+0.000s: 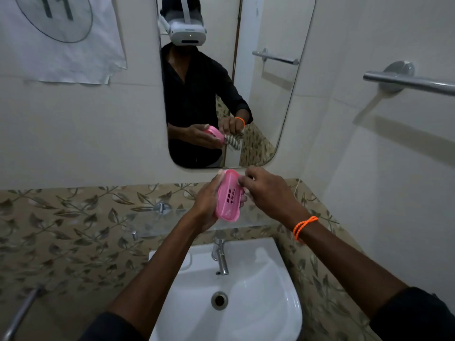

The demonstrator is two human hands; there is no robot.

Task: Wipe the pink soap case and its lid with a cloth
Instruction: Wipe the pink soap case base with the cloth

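Closest to me, below my arms, is the white sink, smooth and glossy, with a chrome tap at its back edge. Above it a clear glass shelf stands out from the leaf-patterned tiles.

Over this shelf my left hand holds the pink soap case, fingers curled around its left side and behind it. The case is hard, shiny plastic, an oval with drain slots in the middle. Its long axis runs almost upright, away from me, tilted a little to the right.

My right hand is just beside the case at its upper right edge, fingers bent and pinching the cloth. I see here only a small pale corner of it. In the mirror further back, the reflection shows a striped, soft cloth hanging from this hand against the case. I think the next stroke must go down along the long side. The lid I cannot find.
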